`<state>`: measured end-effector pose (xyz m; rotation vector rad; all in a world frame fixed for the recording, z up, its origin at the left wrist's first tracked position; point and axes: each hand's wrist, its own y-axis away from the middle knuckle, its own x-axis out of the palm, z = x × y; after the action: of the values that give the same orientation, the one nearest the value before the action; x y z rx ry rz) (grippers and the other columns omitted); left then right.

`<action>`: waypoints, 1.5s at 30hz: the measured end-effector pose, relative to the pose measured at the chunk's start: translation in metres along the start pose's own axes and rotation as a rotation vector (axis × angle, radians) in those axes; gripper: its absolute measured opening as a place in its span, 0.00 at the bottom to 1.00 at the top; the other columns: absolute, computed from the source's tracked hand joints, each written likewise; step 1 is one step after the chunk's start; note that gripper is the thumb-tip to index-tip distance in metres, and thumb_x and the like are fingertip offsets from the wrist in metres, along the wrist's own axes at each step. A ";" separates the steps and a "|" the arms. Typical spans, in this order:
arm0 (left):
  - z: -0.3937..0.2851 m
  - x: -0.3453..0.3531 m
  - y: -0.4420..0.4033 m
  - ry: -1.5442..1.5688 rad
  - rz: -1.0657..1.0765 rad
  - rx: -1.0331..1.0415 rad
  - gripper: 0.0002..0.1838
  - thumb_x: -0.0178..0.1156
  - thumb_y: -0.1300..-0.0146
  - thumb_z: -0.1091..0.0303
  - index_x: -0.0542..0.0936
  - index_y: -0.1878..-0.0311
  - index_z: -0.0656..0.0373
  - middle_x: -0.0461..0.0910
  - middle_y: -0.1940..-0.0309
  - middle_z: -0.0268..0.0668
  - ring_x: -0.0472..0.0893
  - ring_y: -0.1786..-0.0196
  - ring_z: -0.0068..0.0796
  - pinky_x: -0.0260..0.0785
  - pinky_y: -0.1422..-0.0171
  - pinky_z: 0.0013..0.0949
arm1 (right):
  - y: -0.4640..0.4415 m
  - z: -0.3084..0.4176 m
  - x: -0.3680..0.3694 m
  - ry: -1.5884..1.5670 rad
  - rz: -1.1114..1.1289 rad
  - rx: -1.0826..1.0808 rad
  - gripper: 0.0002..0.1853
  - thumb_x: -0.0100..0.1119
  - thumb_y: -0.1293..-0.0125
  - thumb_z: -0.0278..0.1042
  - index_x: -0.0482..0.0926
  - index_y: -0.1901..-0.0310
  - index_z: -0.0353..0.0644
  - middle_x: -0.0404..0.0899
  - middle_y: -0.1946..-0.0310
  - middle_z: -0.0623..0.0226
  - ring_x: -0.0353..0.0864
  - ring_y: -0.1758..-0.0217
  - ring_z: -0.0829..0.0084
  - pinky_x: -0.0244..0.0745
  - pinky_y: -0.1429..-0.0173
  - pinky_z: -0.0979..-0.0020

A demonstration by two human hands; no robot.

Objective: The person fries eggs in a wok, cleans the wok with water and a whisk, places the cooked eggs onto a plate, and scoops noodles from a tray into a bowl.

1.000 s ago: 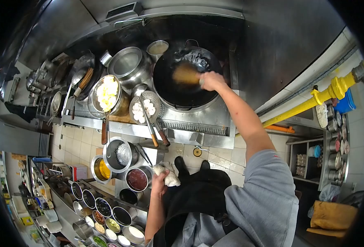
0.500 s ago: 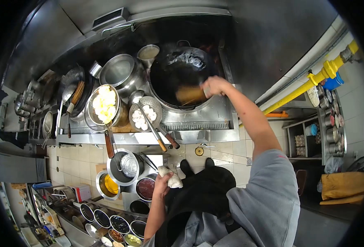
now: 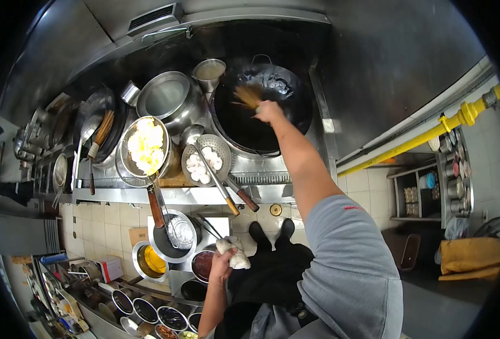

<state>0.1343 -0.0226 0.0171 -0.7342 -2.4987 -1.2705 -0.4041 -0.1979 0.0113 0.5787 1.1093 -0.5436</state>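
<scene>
My right hand [image 3: 269, 111] is closed round the handle end of a bamboo brush [image 3: 249, 97], whose blurred bristles are over the left side of a large black wok [image 3: 250, 129]. Some liquid glistens at the wok's far side. Down by my apron, my left hand [image 3: 221, 264] grips a folded whitish cloth [image 3: 234, 252]. Left of the wok, a perforated ladle [image 3: 221, 148] holds white pieces, with another ladle's handle lying across it. Beside that, a strainer [image 3: 126, 152] with yellow and white food rests over a pot.
A steel pot [image 3: 164, 96] and a small pot [image 3: 209, 70] stand left of the wok. Below the stove edge are a steel bowl [image 3: 159, 240], a bowl of yellow liquid [image 3: 142, 264] and several sauce containers. A yellow pipe [image 3: 414, 148] runs along the right wall.
My right hand and the brush have moved from the wok's near right side to its upper left. My left hand still holds the cloth. The camera view has shifted slightly.
</scene>
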 end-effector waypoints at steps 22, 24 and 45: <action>-0.028 -0.053 -0.028 0.122 0.045 0.059 0.20 0.66 0.39 0.66 0.77 0.46 0.64 0.85 0.61 0.36 0.84 0.71 0.23 0.68 0.82 0.22 | 0.323 -0.143 -0.021 -0.115 -0.651 0.190 0.30 0.65 0.38 0.41 0.74 0.33 0.52 0.84 0.57 0.43 0.84 0.54 0.43 0.79 0.52 0.53; -0.019 -0.089 -0.037 0.149 0.142 0.013 0.25 0.62 0.37 0.73 0.70 0.38 0.69 0.83 0.51 0.48 0.84 0.52 0.38 0.81 0.52 0.41 | 0.364 -0.139 0.007 -0.073 -0.439 0.333 0.32 0.66 0.40 0.44 0.73 0.32 0.56 0.84 0.60 0.43 0.84 0.56 0.43 0.79 0.52 0.50; 0.044 -0.060 0.021 0.350 -0.065 0.114 0.17 0.64 0.41 0.74 0.75 0.50 0.71 0.82 0.62 0.44 0.85 0.62 0.37 0.81 0.60 0.39 | 0.308 0.110 0.117 -0.640 0.308 -0.395 0.19 0.57 0.28 0.47 0.85 0.55 0.36 0.85 0.74 0.66 0.83 0.74 0.76 0.77 0.70 0.74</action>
<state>0.1966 0.0038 -0.0202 -0.3690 -2.2995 -1.1510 -0.0858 -0.0602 -0.0121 0.1931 0.4813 -0.2006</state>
